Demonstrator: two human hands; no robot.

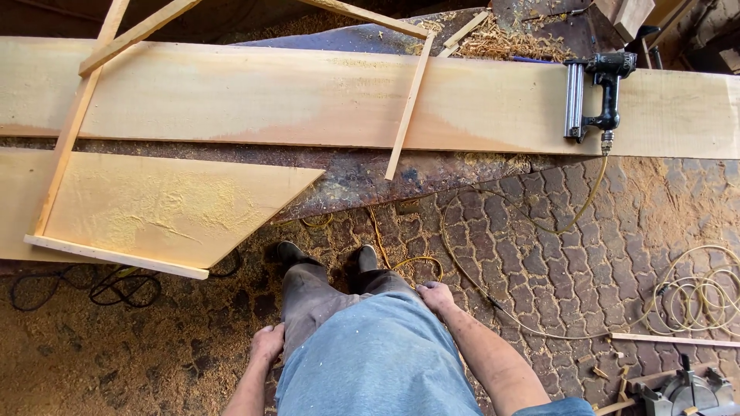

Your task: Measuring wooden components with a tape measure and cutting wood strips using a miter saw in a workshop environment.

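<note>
Both hands empty, resting at my sides: left hand (267,344) with fingers (262,333) curled loosely against my trouser leg, grasping nothing; right hand (436,297) with fingers bent at my hip, likewise grasping nothing. Item: grey trousers (312,296) and dark shoes (289,251), planted on the sawdust-strewn paving (532,223). Item: yellow air hose (694,293), coiled on the paving to my right and running up to the tool. Item: angled plywood panel (154,204) edged with thin battens, just ahead to my left. Item: long pale board (308,96) lying across the table beyond it, a loose wood strip (408,104) leaning over it. Item: black nail gun (597,96), lying on the board's right end, well apart from either hand. Handling note, my judgement: keep my feet clear of the hose loops and take the gun by its handle, finger off the trigger.
</note>
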